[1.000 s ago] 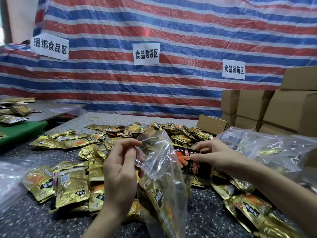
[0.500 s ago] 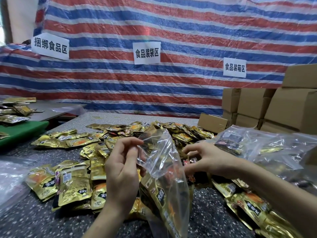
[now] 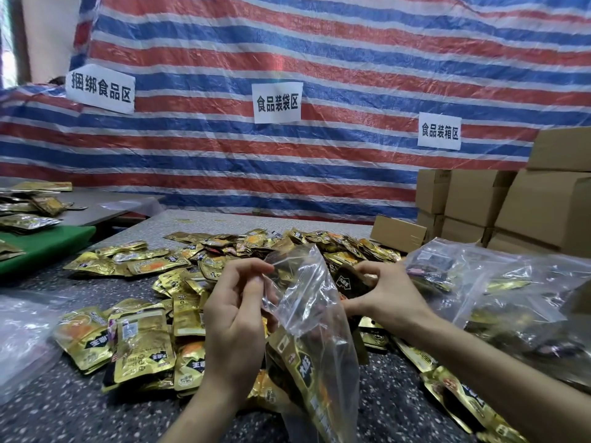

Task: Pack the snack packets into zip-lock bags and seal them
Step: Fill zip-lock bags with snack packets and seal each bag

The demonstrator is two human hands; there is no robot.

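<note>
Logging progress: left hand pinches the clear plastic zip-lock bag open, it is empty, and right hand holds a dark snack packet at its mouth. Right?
Not empty: the head view shows gold foil packets inside the clear plastic zip-lock bag. Rest stands: left hand pinching, right hand holding the dark snack packet.

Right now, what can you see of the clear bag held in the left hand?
The bag is clear, crinkly plastic, upright and unsealed, its mouth gaping upward. The left hand pinches its rim; the right hand holds a dark packet beside the opening. Gold packets fill its lower part, which runs out of view below.
</note>
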